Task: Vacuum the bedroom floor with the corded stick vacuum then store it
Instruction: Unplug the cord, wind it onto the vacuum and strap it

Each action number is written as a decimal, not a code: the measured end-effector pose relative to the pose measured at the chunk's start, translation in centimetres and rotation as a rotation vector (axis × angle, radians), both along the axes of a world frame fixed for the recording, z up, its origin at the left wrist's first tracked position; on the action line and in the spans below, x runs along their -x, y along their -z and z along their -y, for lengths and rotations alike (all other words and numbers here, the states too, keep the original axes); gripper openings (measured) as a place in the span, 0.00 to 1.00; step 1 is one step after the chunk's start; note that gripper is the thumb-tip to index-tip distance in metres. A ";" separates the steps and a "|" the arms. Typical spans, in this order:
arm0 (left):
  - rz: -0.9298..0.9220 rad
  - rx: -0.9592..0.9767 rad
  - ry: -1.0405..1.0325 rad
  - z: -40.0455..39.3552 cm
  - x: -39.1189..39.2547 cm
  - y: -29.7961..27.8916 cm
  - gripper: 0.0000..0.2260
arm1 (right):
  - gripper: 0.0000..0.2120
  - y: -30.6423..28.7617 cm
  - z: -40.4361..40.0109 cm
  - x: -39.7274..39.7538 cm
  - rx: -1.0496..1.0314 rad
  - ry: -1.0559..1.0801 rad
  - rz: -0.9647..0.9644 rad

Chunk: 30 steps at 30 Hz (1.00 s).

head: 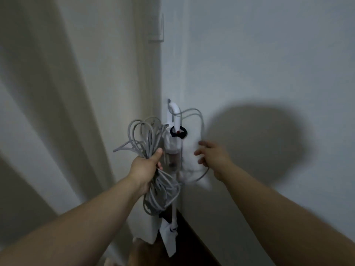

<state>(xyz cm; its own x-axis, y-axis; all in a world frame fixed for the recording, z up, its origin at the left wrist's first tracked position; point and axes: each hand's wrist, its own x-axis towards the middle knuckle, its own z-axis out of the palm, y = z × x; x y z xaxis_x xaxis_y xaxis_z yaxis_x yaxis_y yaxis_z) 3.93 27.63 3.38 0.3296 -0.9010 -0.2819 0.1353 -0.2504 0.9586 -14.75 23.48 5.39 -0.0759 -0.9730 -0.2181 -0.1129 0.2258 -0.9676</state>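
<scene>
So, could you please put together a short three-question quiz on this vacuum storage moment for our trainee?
1. True or false: the left hand grips a bundle of coiled grey cord.
2. The stick vacuum stands: A) flat on a bed, B) upright in the corner against the wall, C) inside a cupboard.
3. Fill in: the right hand has a loop of ____ running by its fingers.

Key: 1 true; 2 B; 3 cord.
</scene>
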 end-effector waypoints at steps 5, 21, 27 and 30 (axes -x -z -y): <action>-0.156 -0.005 -0.096 0.0 4.8 -1.0 0.19 | 0.11 0.5 -1.7 -1.2 0.316 -0.543 -0.432; 0.026 0.035 -0.046 0.4 2.5 -2.6 0.08 | 0.23 0.9 2.8 -0.3 0.273 -0.514 -0.553; 0.217 0.074 0.035 1.1 0.3 -2.7 0.15 | 0.37 -2.7 7.4 -4.1 0.366 -0.636 -0.715; 0.096 0.140 0.059 1.6 -0.9 -2.7 0.03 | 0.34 -2.3 9.1 -5.4 0.342 -0.658 -0.864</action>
